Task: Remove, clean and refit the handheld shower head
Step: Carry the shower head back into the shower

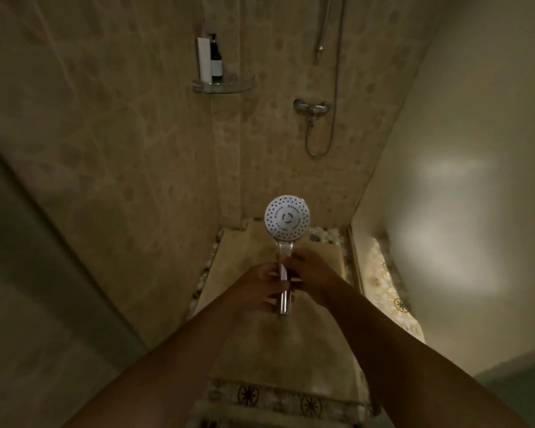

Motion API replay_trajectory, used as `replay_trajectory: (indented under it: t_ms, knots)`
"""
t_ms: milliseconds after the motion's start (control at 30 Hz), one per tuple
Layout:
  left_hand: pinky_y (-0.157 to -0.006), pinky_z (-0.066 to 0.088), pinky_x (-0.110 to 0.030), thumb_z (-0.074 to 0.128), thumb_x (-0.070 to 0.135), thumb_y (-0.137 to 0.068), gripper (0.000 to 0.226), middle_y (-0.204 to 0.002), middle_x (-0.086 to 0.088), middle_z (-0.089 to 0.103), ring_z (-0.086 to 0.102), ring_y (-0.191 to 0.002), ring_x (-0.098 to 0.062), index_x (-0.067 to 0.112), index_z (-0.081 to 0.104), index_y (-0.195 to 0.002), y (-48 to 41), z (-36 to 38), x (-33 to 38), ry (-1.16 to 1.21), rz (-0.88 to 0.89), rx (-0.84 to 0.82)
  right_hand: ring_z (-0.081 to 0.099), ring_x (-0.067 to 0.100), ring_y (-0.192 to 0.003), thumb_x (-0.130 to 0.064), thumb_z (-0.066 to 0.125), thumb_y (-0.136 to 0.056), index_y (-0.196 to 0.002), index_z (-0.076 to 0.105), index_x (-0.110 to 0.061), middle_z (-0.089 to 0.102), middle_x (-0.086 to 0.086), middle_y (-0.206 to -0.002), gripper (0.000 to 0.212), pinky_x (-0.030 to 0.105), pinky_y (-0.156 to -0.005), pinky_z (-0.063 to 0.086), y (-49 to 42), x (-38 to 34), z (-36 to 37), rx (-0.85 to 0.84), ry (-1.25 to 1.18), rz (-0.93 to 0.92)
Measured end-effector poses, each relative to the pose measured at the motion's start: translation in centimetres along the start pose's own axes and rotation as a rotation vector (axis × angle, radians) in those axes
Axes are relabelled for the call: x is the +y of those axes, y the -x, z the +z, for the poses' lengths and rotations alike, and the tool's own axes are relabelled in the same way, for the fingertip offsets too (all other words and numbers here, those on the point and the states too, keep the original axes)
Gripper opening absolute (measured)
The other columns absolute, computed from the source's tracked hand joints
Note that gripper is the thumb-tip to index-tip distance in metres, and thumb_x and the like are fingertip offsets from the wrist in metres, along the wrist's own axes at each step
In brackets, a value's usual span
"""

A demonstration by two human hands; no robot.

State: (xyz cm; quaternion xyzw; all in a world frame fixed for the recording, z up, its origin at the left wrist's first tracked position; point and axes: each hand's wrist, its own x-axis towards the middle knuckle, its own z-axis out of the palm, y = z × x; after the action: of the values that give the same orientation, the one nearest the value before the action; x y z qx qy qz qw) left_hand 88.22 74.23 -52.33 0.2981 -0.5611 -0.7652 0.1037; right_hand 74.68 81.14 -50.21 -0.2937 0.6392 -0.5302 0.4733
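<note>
The handheld shower head (287, 220) is round and white with a chrome handle, and its spray face is turned towards me. It is off the hose and held upright in mid-air over the shower floor. My left hand (260, 285) grips the lower part of the handle from the left. My right hand (309, 273) holds the handle just above it from the right. The bare hose end (319, 50) hangs loose by the riser rail on the back wall, and the hose loops down to the mixer tap (312, 108).
A glass corner shelf (223, 84) on the back wall carries a dark pump bottle (216, 58) and a white container (204, 60). A beige mat (278, 344) covers the shower floor. Tiled walls close in left and back, and a glass panel (464, 180) stands to the right.
</note>
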Motion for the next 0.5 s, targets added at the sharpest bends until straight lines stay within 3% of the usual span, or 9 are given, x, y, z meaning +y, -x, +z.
replay_trajectory:
  t_ms: [167,300,500]
  knots:
    - [-0.079,0.057,-0.048,0.065,0.004,-0.093,0.032,-0.107,-0.018,0.069,0.072,-0.092,-0.031,0.010,0.059,-0.123,-6.8,-1.4,3.9,-0.011,0.009,-0.027,0.067,0.020,-0.077,-0.022,0.060,-0.097,-0.101,0.066,-0.006,0.069,0.008,-0.085,0.018,0.033,-0.066,0.054,-6.7,-2.9,-2.4,0.045,-0.004,-0.013]
    - [-0.073,0.059,-0.043,0.064,0.004,-0.094,0.030,-0.109,-0.019,0.067,0.071,-0.088,-0.028,0.009,0.058,-0.122,-12.0,-1.8,6.9,-0.034,0.002,-0.059,0.066,0.020,-0.075,-0.019,0.058,-0.098,-0.095,0.067,-0.008,0.069,0.006,-0.081,0.014,0.033,-0.063,0.053,-11.1,-4.9,-5.0,0.071,-0.023,-0.028]
    - [-0.079,0.057,-0.047,0.065,0.002,-0.093,0.035,-0.111,-0.024,0.066,0.069,-0.092,-0.032,0.004,0.056,-0.126,-21.8,-1.3,10.0,-0.107,0.030,-0.062,0.066,0.025,-0.083,-0.018,0.058,-0.098,-0.104,0.064,-0.002,0.066,0.014,-0.092,0.019,0.033,-0.065,0.054,-18.9,-6.9,-10.9,0.085,-0.051,-0.067]
